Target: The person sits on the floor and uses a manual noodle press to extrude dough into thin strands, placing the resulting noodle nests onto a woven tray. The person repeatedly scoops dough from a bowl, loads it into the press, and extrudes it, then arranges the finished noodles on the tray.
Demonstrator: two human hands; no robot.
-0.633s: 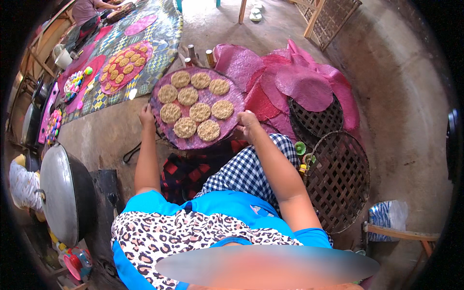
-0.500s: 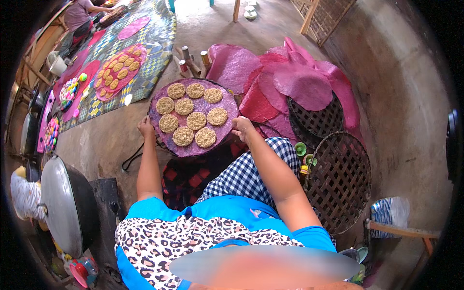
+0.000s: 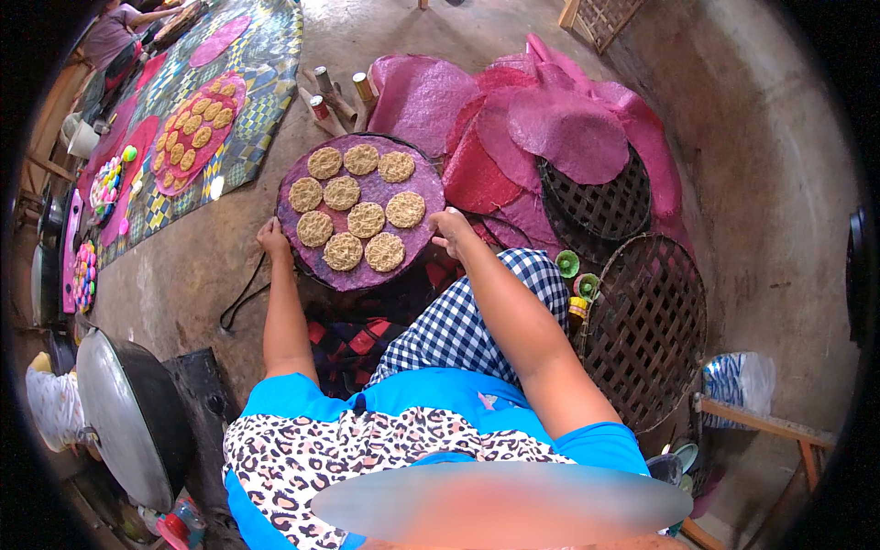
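Note:
In front of me I hold a round, dark-rimmed tray covered with a purple-pink woven mat (image 3: 380, 192). Several flat, round tan cakes (image 3: 367, 220) with a rough, noodle-like texture are spread over it. My left hand (image 3: 272, 236) is closed on the tray's left edge. At the right edge, my right hand (image 3: 449, 227) grips the rim, some of its fingers hidden by the hand and the tray. A checkered cloth (image 3: 467, 330) covers my leg just below the tray.
Pink round mats (image 3: 568, 133) are piled at the right, beside dark lattice trays (image 3: 646, 330). Spools (image 3: 319, 107) stand beyond my tray. A large lidded pot (image 3: 119, 417) is at the left. On a patterned floor mat (image 3: 261, 101) lie more cakes; another person (image 3: 119, 37) sits far left.
The whole view has shifted a little, so the tray and piled mats appear slightly higher and further left. Both hands still hold the tray, and the cakes keep their arrangement.

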